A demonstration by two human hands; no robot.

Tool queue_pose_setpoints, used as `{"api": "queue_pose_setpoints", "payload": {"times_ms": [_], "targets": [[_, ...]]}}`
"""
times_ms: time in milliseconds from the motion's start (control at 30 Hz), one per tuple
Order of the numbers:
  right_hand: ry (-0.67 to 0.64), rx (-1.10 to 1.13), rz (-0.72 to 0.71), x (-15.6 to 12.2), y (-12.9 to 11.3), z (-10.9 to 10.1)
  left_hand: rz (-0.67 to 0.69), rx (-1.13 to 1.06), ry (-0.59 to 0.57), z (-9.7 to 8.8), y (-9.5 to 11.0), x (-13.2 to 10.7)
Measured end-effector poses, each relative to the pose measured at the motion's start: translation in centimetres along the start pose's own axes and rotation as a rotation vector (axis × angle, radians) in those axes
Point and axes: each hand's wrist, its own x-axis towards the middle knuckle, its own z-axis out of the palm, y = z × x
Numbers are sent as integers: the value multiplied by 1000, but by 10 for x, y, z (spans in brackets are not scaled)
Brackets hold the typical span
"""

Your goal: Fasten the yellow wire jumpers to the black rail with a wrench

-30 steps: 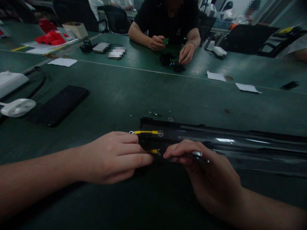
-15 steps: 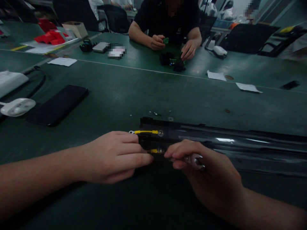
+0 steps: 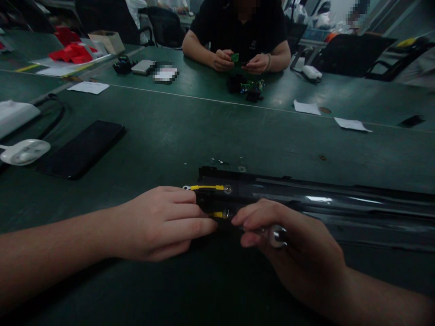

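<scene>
A long black glossy rail lies across the green table, running off to the right. Two short yellow wires sit at its left end: an upper yellow wire with a ring terminal, and a lower yellow wire. My left hand is closed, its fingers pinching at the lower wire against the rail's left end. My right hand is closed around a small metal tool, its fingertips meeting the lower wire from the right.
A black phone lies at the left, with a white device and a black cable beside it. Across the table a person in black handles small green boards. Paper slips lie at the right, red parts at the far left.
My right hand has turned slightly, the metal tool dropping a little lower in its grip. The person opposite has brought both hands together. My left hand has stayed put.
</scene>
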Motion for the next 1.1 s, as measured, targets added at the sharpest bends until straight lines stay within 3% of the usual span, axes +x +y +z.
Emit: {"api": "queue_pose_setpoints", "payload": {"times_ms": [233,833,1100], "targets": [[21,-62,56,-2,-1,2,-2,-3,-13,1,0,0],[3,-18,42,-6,2,4,3,-6,-6,2,-1,0],[156,-10,46,-6,-6,-1,-4,16,-7,1,0,0]]}}
